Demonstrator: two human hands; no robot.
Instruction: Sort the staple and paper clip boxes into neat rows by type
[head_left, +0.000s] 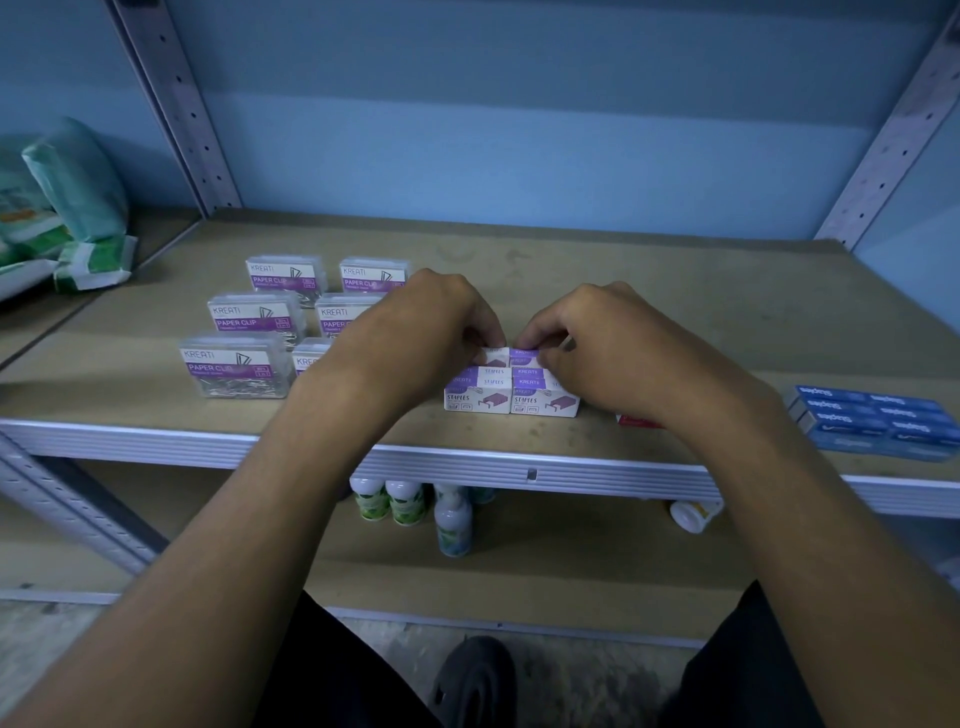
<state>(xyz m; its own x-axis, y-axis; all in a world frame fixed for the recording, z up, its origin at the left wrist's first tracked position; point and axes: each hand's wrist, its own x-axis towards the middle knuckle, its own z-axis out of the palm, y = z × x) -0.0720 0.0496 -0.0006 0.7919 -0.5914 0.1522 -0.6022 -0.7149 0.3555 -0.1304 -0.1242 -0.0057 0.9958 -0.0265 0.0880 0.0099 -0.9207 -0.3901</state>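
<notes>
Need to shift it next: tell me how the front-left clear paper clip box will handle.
The front-left paper clip box looks rigid clear plastic, so probably stiff and a bit slippery. Loose clips inside may shift. Flat and low, it should slide, not tip.

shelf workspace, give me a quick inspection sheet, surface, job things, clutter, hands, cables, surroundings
surface: brown shelf board with a ribbed metal front edge.
job's things: six clear paper clip boxes in two columns on the left; white and purple staple boxes packed together at centre; blue staple boxes at the right edge.
clutter: small red item partly hidden behind the right wrist.
grippers: left hand and right hand each pinch a rear staple box, fingers curled.
cables: nothing seen.
surroundings: green packets on the neighbouring shelf; small bottles on the shelf below; blue wall behind.
</notes>
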